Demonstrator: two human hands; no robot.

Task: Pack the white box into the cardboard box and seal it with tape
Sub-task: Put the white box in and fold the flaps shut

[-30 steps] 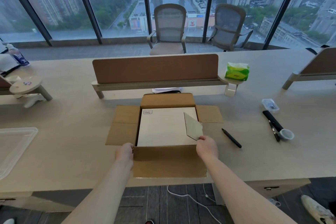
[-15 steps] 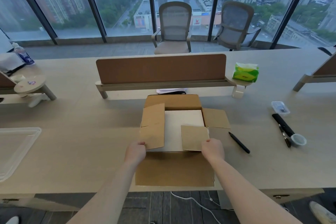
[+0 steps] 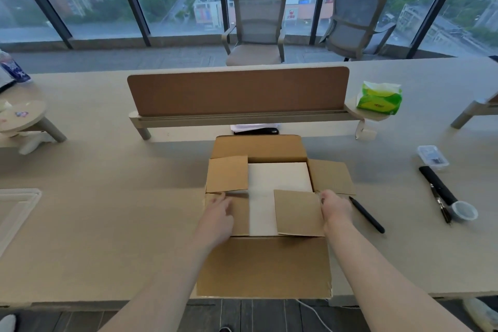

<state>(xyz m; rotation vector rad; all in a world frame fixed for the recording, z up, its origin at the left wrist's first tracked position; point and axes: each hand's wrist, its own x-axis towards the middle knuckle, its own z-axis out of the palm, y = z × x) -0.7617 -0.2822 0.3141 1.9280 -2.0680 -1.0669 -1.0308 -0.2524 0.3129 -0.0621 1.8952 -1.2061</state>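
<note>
The cardboard box (image 3: 265,267) sits at the desk's near edge, its near flap spread toward me. Inside it lies the white box (image 3: 277,183), showing between the side flaps. Two left flaps are folded inward; my left hand (image 3: 218,213) rests flat on the nearer one. My right hand (image 3: 334,207) pinches the outer edge of the near right flap (image 3: 297,213), which lies folded over the white box. The far right flap (image 3: 332,176) and the far flap (image 3: 258,147) stand open.
A black pen (image 3: 366,214) lies just right of the box. Farther right are a black-handled tool with a round white end (image 3: 464,210) and a small clear case (image 3: 432,156). A brown divider (image 3: 237,91), a green tissue pack (image 3: 380,97) and a white tray (image 3: 16,210) are around.
Both left flaps came down from spread out to folded over the white box. The near right flap dropped from upright to flat. My left hand moved onto the left flap.
</note>
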